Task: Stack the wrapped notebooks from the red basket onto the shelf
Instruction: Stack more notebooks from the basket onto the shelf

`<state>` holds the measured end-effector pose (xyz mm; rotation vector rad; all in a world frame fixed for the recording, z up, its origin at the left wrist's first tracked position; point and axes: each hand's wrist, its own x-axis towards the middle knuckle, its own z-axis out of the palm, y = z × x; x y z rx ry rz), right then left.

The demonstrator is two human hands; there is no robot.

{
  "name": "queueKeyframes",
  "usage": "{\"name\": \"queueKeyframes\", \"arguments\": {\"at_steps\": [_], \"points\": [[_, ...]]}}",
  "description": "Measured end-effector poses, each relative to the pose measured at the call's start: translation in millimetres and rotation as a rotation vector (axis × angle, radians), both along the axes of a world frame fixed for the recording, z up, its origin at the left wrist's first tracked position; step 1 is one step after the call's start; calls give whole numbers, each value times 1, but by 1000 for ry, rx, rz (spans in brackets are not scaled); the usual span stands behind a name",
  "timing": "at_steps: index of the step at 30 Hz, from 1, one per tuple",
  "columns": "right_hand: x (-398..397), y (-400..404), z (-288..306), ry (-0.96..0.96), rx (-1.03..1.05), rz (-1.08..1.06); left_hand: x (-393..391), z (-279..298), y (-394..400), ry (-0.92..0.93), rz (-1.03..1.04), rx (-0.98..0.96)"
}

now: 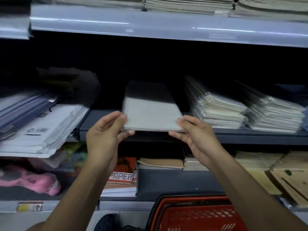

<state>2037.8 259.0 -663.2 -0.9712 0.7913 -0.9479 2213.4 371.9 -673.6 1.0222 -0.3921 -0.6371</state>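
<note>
Head view looks into a dim grey metal shelf unit; the middle shelf (233,135) runs across the picture, with an upper shelf (150,25) above it carrying stacks of pale notebooks and a lower shelf (166,182) beneath.

Both arms reach forward and up from the bottom edge. The left hand (105,134) holds the near left corner of a wrapped spiral notebook (150,114), thumb on top and fingers curled beneath. The right hand (195,134) pinches the near right corner the same way. So each grip is closed on the notebook. The notebook lies flat, its far part over the middle shelf in the gap between other goods, its near edge at the shelf's front lip.

Just to the right on that shelf sit stacks of wrapped spiral notebooks (225,112). To the left lie white padded envelopes (41,130) and folders, overhanging the edge. The lower shelf holds a stack with a red cover reading "PAPER" (122,177), brown-covered pads (161,163), wooden boards (290,177) at right and a pink item (33,182) at left. The red basket (196,215) stands below, between the forearms.
</note>
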Motion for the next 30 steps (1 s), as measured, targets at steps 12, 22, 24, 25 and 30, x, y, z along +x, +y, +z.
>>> {"name": "queueKeyframes", "arguments": {"at_steps": [12, 22, 24, 25, 30], "points": [[-1, -3, -32, 122, -201, -197, 0, -32, -7, -548, 254, 177], [39, -45, -31, 219, -216, -218, 38, -23, -62, -508, 259, 218], [35, -43, -31, 236, -247, -201, 33, -19, -55, -509, 254, 206], [30, -39, -30, 245, -278, -188, 28, -16, -48, -500, 259, 193], [-31, -6, -46, 393, -439, -152, -29, -35, -1, -515, 168, 200]]}}
